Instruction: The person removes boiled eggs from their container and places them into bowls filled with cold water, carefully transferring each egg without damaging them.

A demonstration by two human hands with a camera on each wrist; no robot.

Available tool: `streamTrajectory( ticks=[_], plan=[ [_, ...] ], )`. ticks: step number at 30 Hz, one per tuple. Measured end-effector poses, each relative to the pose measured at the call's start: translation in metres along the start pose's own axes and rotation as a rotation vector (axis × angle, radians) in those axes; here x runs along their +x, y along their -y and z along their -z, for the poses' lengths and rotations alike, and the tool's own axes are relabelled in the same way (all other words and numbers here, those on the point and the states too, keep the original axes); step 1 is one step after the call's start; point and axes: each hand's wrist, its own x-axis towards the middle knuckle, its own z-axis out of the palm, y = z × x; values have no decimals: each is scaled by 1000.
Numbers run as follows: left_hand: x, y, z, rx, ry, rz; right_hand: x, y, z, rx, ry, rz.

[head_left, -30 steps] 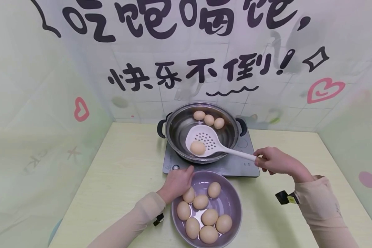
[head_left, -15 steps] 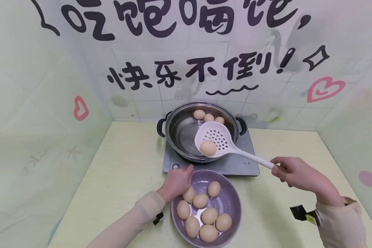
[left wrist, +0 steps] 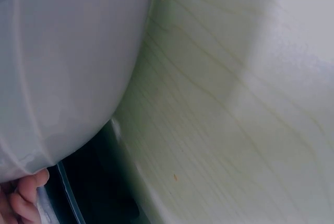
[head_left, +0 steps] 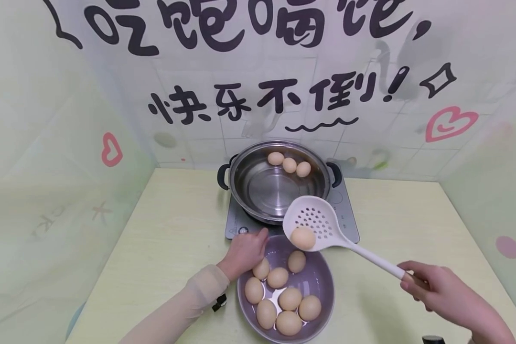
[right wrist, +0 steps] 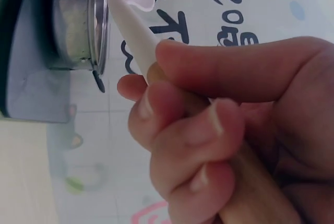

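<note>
Eight eggs (head_left: pixel 290 298) lie in a purple bowl (head_left: pixel 321 286) on a pale desk (head_left: pixel 163 267), its far left rim gripped by a person's left hand (head_left: pixel 243 253), fingers curled at the edge. To the right, the right hand (head_left: pixel 449 294) has its fingers wrapped round the handle of a white slotted spoon (head_left: pixel 333 236), which carries a single egg (head_left: pixel 303 238) above the bowl's far edge. Behind, on a grey hob (head_left: pixel 348 215), a steel pot (head_left: pixel 251 191) holds three smaller-looking eggs (head_left: pixel 289 165) before a lettered wall (head_left: pixel 198 153)

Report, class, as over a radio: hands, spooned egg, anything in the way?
Right hand gripping slotted spoon, one egg aboard. Left hand gripping purple bowl by rim. Possible obstruction: eight eggs inside bowl.
</note>
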Motion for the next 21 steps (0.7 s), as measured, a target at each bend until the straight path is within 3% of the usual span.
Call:
streamTrajectory(
  ticks=[6,12,21],
  plan=[
    [0,0,-1,7,8,-7,-21,-11,-15,16,18,-64],
    [1,0,1,6,14,-9,-31,-24,-26,69,30,-53],
    [1,-1,1,11,13,-12,-37,-31,-33,-65,-104,-40]
  ],
)
